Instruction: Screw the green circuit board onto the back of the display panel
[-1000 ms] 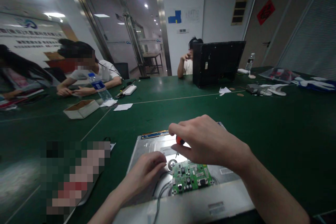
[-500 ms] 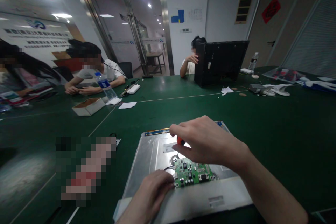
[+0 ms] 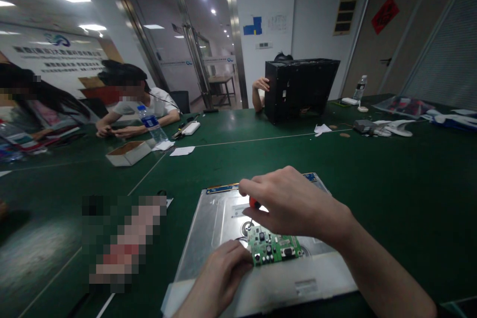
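A metal display panel (image 3: 201,228) lies on the green table, with a green circuit board (image 3: 276,247) on top of it. My right hand (image 3: 286,198) is above the board, its fingers closed round the red handle of a screwdriver (image 3: 254,202). The thin shaft points down to the board's upper left corner. At the board's left edge rests my left hand (image 3: 227,263), its fingers together. Its fingertips touch the board's edge near a dark cable, and whether they pinch anything is hidden.
Across the green table (image 3: 223,159), a person's hand (image 3: 261,84) holds a black monitor housing (image 3: 301,89). An open white box (image 3: 128,154), a water bottle (image 3: 152,124) and two seated people are on the left. White gloves (image 3: 397,127) lie at right.
The black housing and the hand on it have shifted left. My left hand has moved slightly right along the board's edge. My right hand has barely moved.
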Tool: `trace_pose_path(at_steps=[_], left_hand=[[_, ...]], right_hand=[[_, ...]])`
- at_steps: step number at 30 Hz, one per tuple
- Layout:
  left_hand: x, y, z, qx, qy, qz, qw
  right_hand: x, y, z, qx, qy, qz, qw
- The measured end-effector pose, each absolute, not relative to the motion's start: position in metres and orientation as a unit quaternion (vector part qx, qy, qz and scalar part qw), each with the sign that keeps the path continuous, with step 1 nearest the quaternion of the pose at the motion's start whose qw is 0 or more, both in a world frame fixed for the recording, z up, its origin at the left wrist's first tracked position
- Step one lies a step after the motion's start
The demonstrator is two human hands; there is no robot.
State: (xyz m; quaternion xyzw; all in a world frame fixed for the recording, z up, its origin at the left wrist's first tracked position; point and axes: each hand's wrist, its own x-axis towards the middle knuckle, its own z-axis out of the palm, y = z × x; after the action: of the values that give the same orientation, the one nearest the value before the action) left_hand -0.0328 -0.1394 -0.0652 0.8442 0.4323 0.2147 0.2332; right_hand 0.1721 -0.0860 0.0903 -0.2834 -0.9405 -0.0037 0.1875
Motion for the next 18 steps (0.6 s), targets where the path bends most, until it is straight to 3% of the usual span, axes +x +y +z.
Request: trace_pose_path(at_steps=[18], left_hand=[[-0.034, -0.146, -0.052, 0.829, 0.455, 0.242, 0.215]], right_hand=[[0.173, -0.088, 0.089, -0.278, -0.942, -0.006, 0.190]])
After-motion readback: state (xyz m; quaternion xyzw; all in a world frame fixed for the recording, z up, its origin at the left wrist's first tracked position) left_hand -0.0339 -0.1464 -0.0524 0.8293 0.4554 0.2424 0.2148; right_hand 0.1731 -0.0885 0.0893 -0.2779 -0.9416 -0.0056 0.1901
